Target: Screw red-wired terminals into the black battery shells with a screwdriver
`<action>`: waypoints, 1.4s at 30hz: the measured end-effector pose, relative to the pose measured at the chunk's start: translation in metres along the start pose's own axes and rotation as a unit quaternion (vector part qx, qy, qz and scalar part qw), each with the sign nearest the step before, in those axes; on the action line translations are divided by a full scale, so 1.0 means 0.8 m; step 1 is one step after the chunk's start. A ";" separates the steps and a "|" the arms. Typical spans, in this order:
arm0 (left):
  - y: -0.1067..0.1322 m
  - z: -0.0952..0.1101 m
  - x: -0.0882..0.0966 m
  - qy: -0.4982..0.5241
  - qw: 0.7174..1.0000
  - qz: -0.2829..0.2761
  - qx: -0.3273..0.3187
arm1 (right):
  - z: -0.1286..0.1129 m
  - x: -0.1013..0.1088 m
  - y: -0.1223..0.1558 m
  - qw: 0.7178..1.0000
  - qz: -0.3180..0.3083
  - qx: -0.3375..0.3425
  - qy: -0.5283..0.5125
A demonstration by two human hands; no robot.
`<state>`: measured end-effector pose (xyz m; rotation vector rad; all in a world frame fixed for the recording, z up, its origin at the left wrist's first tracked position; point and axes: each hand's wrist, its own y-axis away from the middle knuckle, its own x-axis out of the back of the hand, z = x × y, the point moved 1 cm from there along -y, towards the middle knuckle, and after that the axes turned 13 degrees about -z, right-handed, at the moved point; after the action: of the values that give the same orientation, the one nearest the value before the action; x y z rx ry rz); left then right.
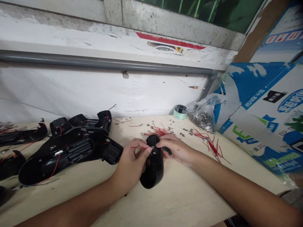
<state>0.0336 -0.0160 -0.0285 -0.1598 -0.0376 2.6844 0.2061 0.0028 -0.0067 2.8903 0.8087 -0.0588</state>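
Observation:
A glossy black plastic housing [153, 170] is held upright over the middle of the table. My left hand [134, 157] is closed at its left side, thumb and forefinger pinching a thin red wire [139, 147] near a small metal piece [153, 148] on the housing. On the right, my right hand [174, 148] grips the housing's upper end, its thumb pressing close to that metal piece. The fingers behind the housing are partly hidden, and something dark green shows beneath the right hand. Just beyond lie loose red wires [161, 130].
Black housings [71, 151] with red wires are piled at the left. More red wires [214, 148] and small metal clips [186, 130] lie at the right. A tape roll [180, 112] and a clear bag of metal parts [204, 118] stand before a printed carton [262, 110].

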 end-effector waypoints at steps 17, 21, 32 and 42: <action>0.003 0.000 0.000 -0.115 0.984 -0.024 -0.134 | -0.005 -0.004 0.001 0.995 0.054 -0.027 -0.077; 0.004 0.004 0.000 -0.147 0.978 -0.019 -0.147 | -0.004 -0.006 0.002 0.995 0.040 -0.030 -0.091; 0.008 0.008 -0.005 -0.146 0.979 -0.038 -0.138 | 0.006 -0.008 -0.001 0.992 0.075 -0.028 -0.097; 0.010 0.009 -0.005 -0.138 0.981 -0.025 -0.133 | 0.009 -0.021 -0.004 0.995 0.076 0.035 -0.051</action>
<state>0.0328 -0.0250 -0.0214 0.1318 -0.4801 2.6210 0.1899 -0.0045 -0.0133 2.9755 0.5776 -0.2213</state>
